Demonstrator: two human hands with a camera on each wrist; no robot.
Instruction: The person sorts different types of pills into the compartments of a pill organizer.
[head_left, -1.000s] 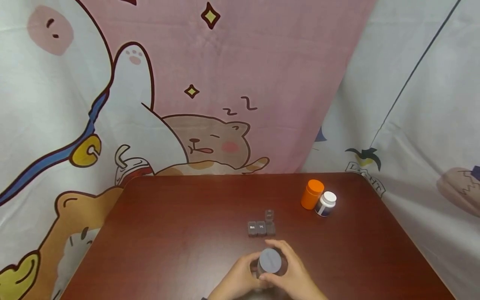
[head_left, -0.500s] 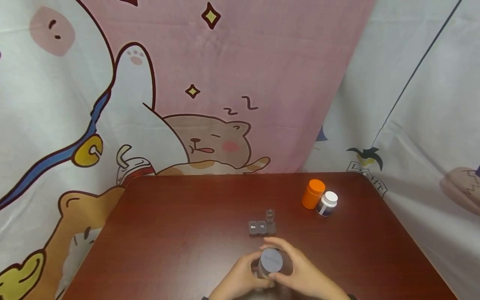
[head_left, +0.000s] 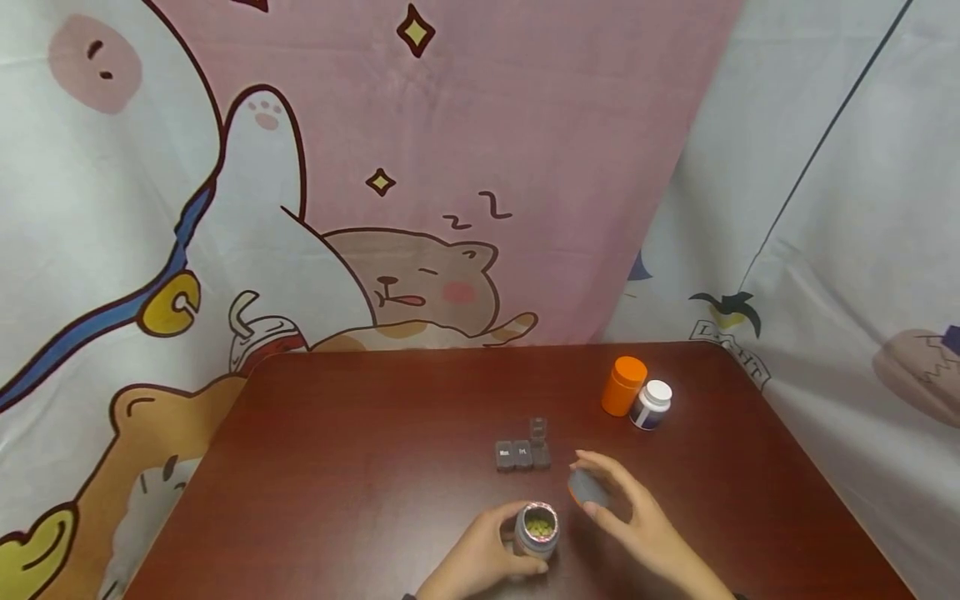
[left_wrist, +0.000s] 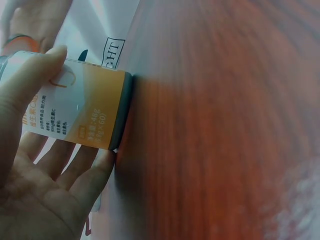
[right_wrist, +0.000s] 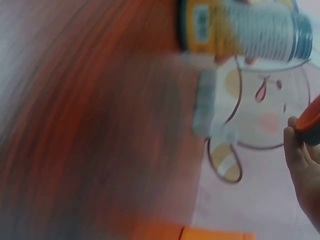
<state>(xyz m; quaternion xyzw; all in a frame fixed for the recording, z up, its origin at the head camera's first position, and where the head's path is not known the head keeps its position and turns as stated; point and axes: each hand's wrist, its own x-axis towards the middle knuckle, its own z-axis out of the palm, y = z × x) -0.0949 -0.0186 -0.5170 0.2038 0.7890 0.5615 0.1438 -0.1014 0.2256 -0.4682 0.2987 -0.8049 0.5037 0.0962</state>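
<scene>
My left hand [head_left: 483, 550] grips a pill bottle [head_left: 535, 542] at the table's near middle. The bottle is uncapped, and yellow-green tablets show inside its mouth. In the left wrist view its label [left_wrist: 75, 100] is white and orange with printed text, and my thumb and fingers curl round it. To the right, my right hand [head_left: 637, 517] pinches the grey cap [head_left: 588, 490], tilted and apart from the bottle. The cap's inside [right_wrist: 311, 115] looks orange in the right wrist view.
Beyond the hands lies a small grey pill organizer [head_left: 522, 455] with one lid raised. An orange bottle [head_left: 624, 387] and a white bottle [head_left: 651, 405] stand together at the back right of the dark red table [head_left: 360, 417]. A printed cloth [head_left: 585, 167] hangs behind.
The cap has come off the bottle. My right hand has carried it to the right, while my left hand keeps hold of the bottle in nearly the same place.
</scene>
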